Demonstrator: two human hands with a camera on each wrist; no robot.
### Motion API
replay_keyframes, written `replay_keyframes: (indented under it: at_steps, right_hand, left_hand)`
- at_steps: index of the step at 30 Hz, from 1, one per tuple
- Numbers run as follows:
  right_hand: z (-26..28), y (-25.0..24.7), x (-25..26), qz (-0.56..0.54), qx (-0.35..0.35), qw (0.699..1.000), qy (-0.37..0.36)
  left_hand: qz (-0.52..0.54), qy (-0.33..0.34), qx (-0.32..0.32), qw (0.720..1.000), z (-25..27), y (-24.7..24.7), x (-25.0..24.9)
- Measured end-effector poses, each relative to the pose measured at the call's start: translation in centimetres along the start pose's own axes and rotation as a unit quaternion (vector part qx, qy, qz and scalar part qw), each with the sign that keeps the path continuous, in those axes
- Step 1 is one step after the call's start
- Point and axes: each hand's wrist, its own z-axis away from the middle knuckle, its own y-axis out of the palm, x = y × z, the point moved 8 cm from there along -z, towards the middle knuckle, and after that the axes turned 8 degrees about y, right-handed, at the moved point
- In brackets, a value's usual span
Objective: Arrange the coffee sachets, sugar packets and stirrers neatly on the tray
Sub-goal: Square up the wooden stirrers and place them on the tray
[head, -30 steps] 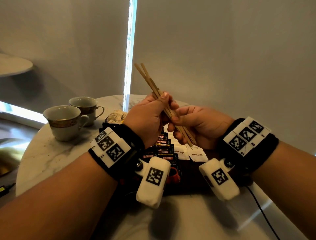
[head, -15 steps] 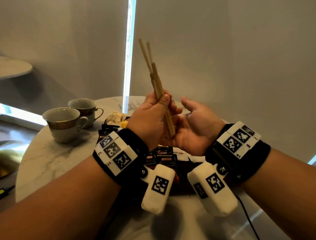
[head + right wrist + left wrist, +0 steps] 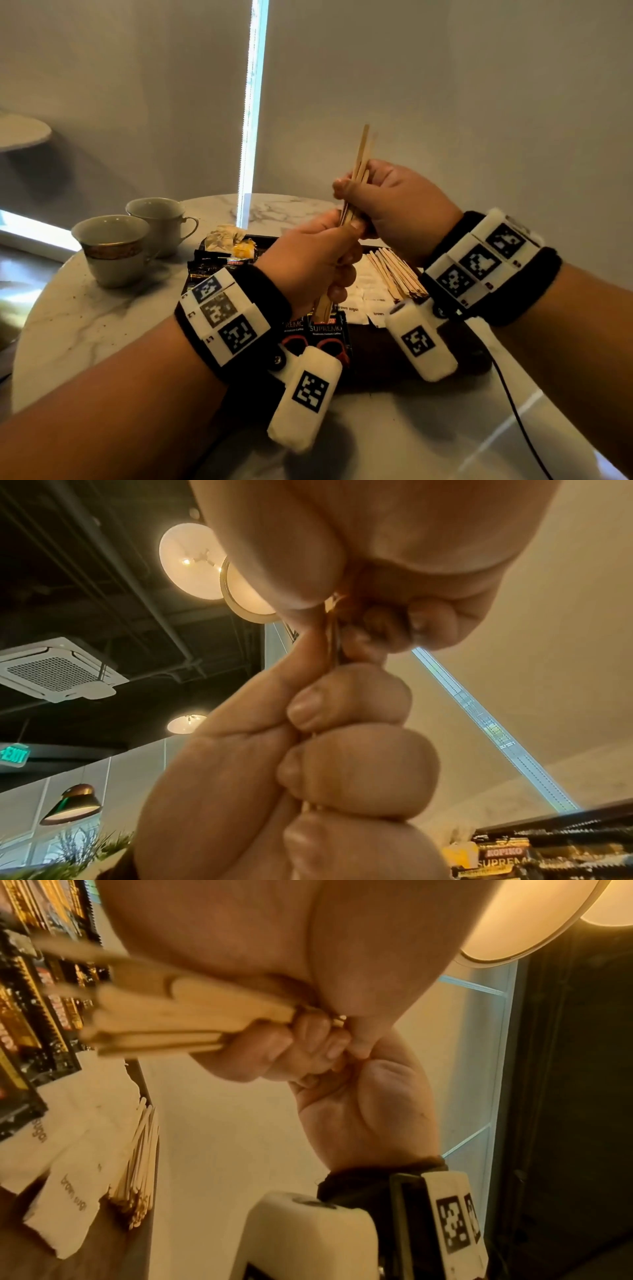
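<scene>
Above the dark tray, both hands hold one bundle of wooden stirrers nearly upright. My left hand grips its lower half, and the bottom ends stick out below the fist. My right hand is curled round the bundle just above. In the left wrist view the stirrer bundle fans out from the fingers. More stirrers lie on the tray's right side, with white brown-sugar packets beside them and black coffee sachets to the left.
Two cups stand on the marble table at the left. Crumpled wrappers lie at the tray's far left corner. A black cable runs over the table at the right.
The bundle has swung from leaning left to nearly upright. My right hand, open beside it half a second ago, now grips it above the left hand.
</scene>
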Motion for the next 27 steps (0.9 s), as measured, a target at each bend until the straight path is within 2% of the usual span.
replay_keyframes:
  at_steps: [5,8,11,12,13,15,16,17,18,21,22,23,25,27]
  right_hand:
    - [-0.1,-0.6,-0.5,0.011,-0.004,1.000,0.009]
    - [-0.9,-3.9,-0.2,-0.014,-0.089,0.996,0.021]
    - [-1.1,-6.2,1.2,-0.039,-0.141,0.989,-0.019]
    - [-1.1,-5.8,1.6,0.001,-0.118,0.992,-0.036]
    - [-1.0,-4.6,1.8,0.065,-0.067,0.994,-0.051]
    - [0.0,-1.3,1.3,0.167,0.071,0.982,-0.055]
    - [0.6,-0.1,0.9,0.178,0.123,0.975,-0.044]
    - [1.0,0.5,0.8,0.177,0.144,0.973,-0.040]
    - [1.0,0.5,0.9,0.169,0.139,0.975,-0.044]
    - [-0.1,-1.5,1.4,0.094,0.040,0.994,-0.047]
    - [-0.3,-1.6,1.3,0.073,0.032,0.996,-0.040]
    - [-0.3,-1.1,1.1,0.082,0.052,0.995,-0.037]
    - [0.5,1.0,0.4,0.159,0.137,0.977,-0.032]
    - [0.6,1.9,-0.1,0.180,0.167,0.969,-0.020]
  left_hand:
    - [-0.035,-0.008,-0.023,0.999,0.1,0.0,-0.1]
    - [-0.047,-0.030,0.002,0.998,0.3,0.5,0.2]
    - [-0.067,-0.055,0.038,0.996,0.6,1.1,0.6]
    - [-0.070,-0.056,0.043,0.995,0.7,1.1,0.6]
    - [-0.067,-0.053,0.044,0.995,0.7,1.2,0.6]
    - [-0.058,-0.041,0.037,0.997,0.6,1.1,0.4]
    - [-0.056,-0.038,0.033,0.997,0.6,1.0,0.3]
    - [-0.056,-0.037,0.032,0.997,0.6,0.9,0.3]
    - [-0.056,-0.037,0.033,0.997,0.6,0.9,0.2]
    - [-0.053,-0.034,0.037,0.997,0.4,0.9,0.3]
    - [-0.053,-0.034,0.037,0.997,0.4,0.9,0.4]
    - [-0.054,-0.033,0.038,0.997,0.4,0.9,0.5]
    - [-0.054,-0.032,0.038,0.997,0.4,0.9,0.6]
    - [-0.052,-0.031,0.040,0.997,0.4,0.9,0.6]
